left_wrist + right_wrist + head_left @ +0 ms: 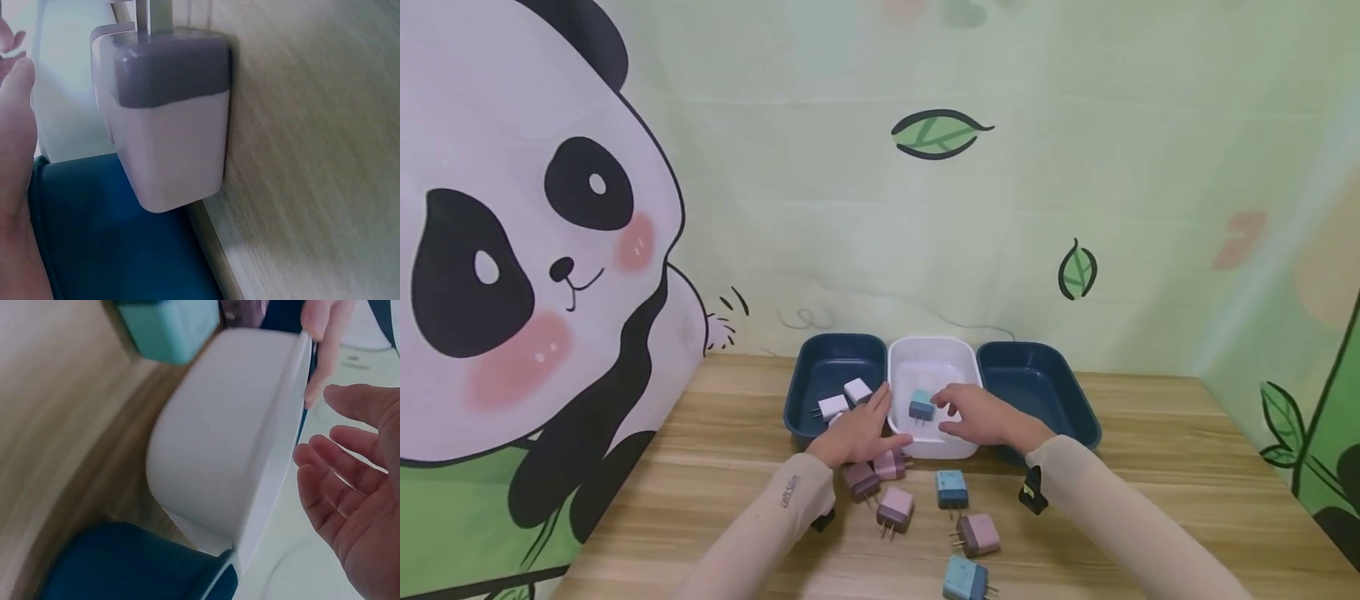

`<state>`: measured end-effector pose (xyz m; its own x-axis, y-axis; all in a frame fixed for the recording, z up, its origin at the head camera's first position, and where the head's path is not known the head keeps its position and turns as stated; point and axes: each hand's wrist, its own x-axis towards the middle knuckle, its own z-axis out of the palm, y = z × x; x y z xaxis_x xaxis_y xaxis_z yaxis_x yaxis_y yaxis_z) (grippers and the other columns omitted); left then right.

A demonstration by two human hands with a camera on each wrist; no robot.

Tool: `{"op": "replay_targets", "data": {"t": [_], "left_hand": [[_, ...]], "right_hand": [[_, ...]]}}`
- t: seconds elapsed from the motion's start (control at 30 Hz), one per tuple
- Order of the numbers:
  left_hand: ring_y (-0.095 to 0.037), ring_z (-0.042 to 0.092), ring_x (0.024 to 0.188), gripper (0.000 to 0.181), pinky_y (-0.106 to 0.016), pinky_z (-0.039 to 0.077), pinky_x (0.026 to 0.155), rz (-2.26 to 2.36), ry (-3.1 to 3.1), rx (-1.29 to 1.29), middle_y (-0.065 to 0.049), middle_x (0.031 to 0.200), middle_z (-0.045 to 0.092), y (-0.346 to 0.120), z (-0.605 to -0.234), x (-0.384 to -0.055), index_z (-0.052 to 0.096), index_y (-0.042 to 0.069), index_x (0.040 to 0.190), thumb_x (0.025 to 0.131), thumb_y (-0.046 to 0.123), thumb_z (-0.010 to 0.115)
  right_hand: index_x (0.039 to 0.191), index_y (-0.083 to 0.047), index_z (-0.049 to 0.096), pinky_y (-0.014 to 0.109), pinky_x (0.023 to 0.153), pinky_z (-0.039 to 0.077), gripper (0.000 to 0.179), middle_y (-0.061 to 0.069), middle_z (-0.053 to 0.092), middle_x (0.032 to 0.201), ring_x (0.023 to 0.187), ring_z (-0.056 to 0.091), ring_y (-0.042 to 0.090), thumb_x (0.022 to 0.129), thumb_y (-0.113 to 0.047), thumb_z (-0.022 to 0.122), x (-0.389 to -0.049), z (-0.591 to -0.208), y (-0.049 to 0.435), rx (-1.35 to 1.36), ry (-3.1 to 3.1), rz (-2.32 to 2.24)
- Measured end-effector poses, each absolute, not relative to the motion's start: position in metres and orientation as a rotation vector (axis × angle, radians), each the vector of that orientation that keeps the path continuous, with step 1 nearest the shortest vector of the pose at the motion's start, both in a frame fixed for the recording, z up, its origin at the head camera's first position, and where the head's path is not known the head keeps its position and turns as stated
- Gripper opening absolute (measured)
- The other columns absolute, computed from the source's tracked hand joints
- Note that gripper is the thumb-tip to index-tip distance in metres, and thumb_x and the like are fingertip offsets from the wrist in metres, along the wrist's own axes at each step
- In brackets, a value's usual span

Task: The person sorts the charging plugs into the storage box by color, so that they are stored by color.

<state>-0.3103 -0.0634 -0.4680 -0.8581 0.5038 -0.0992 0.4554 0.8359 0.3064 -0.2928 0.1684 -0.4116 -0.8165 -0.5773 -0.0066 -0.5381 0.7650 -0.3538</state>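
My left hand (pixel 861 427) reaches over the near side of the left dark blue tray (pixel 793 392), its fingers extended along the edge shared with the white tray (pixel 937 451). Several white plug chargers (pixel 832 407) lie in that blue tray, partly hidden by the hand. A light-blue plug charger (pixel 921 403) sits inside the white tray. My right hand (pixel 981 414) hovers over the white tray just right of this charger, fingers loosely bent; the right wrist view shows nothing in the palm. Close below the left wrist is a pink plug charger (pixel 175 137).
Another dark blue tray (pixel 1037 392) stands on the right, against the white one. In front of the trays, pink chargers (pixel 896 508) and blue chargers (pixel 952 488) lie scattered on the wooden table (pixel 1157 467). A printed cloth (pixel 820 200) hangs behind.
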Motion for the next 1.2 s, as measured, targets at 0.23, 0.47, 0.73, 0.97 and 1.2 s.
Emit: {"op": "replay_targets", "data": {"t": [0.23,0.47,0.73,0.97,1.2], "left_hand": [[-0.028,0.028,0.138,0.094,-0.043,0.032,0.106,0.377,2.876,0.771,-0.008,0.158,0.005,-0.063,-0.470,-0.311,0.012,0.006,0.152,0.088,0.067,0.044],[-0.029,0.027,0.138,0.095,-0.043,0.032,0.106,0.374,2.877,0.758,-0.008,0.158,0.005,-0.062,-0.466,-0.309,0.012,0.006,0.152,0.087,0.068,0.044],[-0.028,0.025,0.139,0.094,-0.043,0.030,0.107,0.383,2.865,0.764,-0.009,0.158,0.004,-0.063,-0.467,-0.309,0.011,0.005,0.152,0.088,0.066,0.044],[-0.027,0.027,0.138,0.095,-0.042,0.032,0.106,0.356,2.880,0.783,-0.008,0.158,0.003,-0.063,-0.471,-0.310,0.010,0.005,0.152,0.088,0.068,0.041],[-0.027,0.025,0.139,0.095,-0.043,0.031,0.107,0.373,2.878,0.778,-0.008,0.158,0.002,-0.064,-0.471,-0.311,0.010,0.005,0.152,0.088,0.067,0.042]], "right_hand": [[0.117,-0.007,0.061,0.034,0.083,0.051,0.034,0.007,0.063,0.111,0.096,0.060,0.019,0.089,-0.024,0.067,-0.264,-0.418,0.174,-1.027,2.826,-0.529],[0.113,-0.004,0.064,0.032,0.078,0.052,0.031,0.007,0.064,0.105,0.091,0.060,0.020,0.087,-0.020,0.069,-0.238,-0.426,0.181,-1.172,2.767,-0.519],[0.112,-0.008,0.065,0.024,0.077,0.050,0.032,-0.001,0.061,0.104,0.090,0.058,0.011,0.086,-0.026,0.070,-0.210,-0.440,0.187,-1.258,2.667,-0.526],[0.110,-0.010,0.065,0.021,0.077,0.048,0.035,-0.004,0.060,0.100,0.088,0.055,0.006,0.085,-0.033,0.071,-0.191,-0.448,0.188,-1.377,2.588,-0.548],[0.112,-0.012,0.065,0.018,0.075,0.045,0.042,-0.007,0.061,0.100,0.085,0.053,0.003,0.084,-0.044,0.069,-0.181,-0.451,0.188,-1.464,2.510,-0.513]]}}
